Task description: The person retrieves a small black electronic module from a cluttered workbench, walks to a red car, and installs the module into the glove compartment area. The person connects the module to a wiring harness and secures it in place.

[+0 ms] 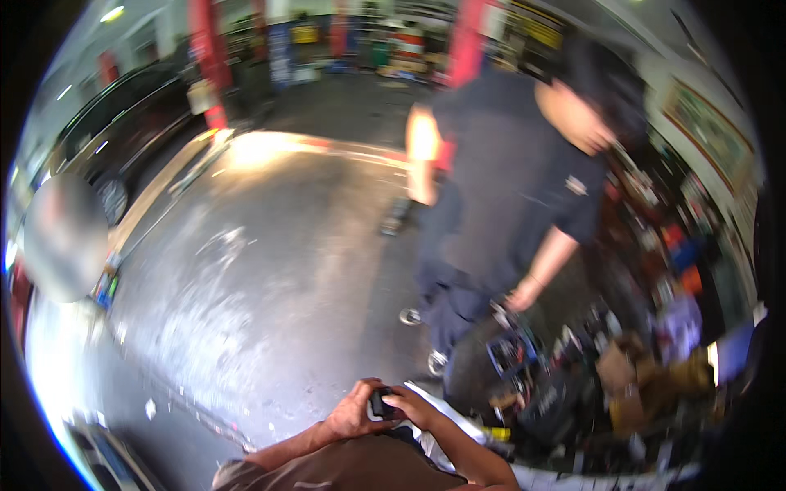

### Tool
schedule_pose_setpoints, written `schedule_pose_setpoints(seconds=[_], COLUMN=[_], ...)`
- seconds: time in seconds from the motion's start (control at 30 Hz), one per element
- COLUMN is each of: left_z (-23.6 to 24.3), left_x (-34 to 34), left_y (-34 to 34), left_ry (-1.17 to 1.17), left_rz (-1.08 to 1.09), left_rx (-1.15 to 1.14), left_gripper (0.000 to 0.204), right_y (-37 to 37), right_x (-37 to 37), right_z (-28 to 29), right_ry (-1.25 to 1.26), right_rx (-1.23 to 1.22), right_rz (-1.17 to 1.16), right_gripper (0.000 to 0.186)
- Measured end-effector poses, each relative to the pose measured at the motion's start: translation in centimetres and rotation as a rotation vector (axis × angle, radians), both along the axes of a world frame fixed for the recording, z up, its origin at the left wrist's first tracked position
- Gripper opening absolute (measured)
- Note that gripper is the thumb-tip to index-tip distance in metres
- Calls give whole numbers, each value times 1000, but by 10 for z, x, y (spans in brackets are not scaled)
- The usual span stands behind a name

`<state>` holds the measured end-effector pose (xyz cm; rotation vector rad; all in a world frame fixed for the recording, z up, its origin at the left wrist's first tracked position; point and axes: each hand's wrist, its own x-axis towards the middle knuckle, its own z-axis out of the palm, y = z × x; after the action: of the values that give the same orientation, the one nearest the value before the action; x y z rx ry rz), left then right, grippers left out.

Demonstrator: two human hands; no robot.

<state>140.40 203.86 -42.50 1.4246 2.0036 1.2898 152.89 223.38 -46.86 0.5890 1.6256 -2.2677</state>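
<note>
Close in front of my body, my left hand (352, 413) and my right hand (412, 404) come together around a small black boxy object (379, 402). The fingers of both hands are closed on its sides and cover much of it, so its exact kind does not show. Just right of my hands lies a pale, sheet-like surface (450, 416), partly hidden by my right forearm.
A person in dark clothes (499, 180) stands ahead to the right, one hand near a cluttered work area with a blue tray (512, 353). Dark floor (270, 286) stretches left. A dark car (123, 123) and red posts (209, 45) stand farther back.
</note>
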Motion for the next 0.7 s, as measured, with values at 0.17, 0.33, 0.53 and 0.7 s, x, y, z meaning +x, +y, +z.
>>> schedule_pose_setpoints(seconds=[0.17,0.33,0.53,0.7], left_z=[-10,-10,-3,-17], left_x=[-63,-100,-134,-196], left_y=[-128,-255,-376,-474], left_ry=[-86,-19,64,54], left_rz=[116,435,1044,1452], left_rx=[-91,-72,172,91], left_gripper=[83,75,73,93], right_y=[-98,-212,-355,-500], right_x=[-83,-186,-314,-419], right_z=[-42,-47,6,-7], right_ry=[-2,-22,61,112], right_rx=[-234,-286,-222,-233], right_rz=[76,359,703,962], right_gripper=[55,50,71,77])
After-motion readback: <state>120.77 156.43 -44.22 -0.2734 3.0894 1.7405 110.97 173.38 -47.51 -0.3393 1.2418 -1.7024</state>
